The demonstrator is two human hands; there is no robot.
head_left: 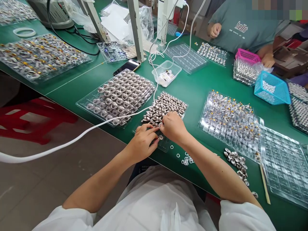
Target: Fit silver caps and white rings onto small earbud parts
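Observation:
Both hands meet over the near end of a clear plastic tray (166, 106) packed with small silvery-brown, oval metal parts. My right hand (173, 126) is closed in a pinch on a small round metal part (160, 125), mostly hidden by the fingers. My left hand (143, 141) lies low over the tray's left side with fingers stretched and apart, its index fingertip close to the pinched part. Another small metal part (160, 137) sits in the tray by the left thumb. Several loose white rings (186, 159) lie on the green table below my right forearm.
To the left stands a stacked tray of ring-shaped parts (125, 93), crossed by a white cable (106, 121). On the right are a tray with yellow-tipped parts (228, 118), loose metal parts (237, 162) and a wooden stick (265, 186). A person (243, 29) works opposite.

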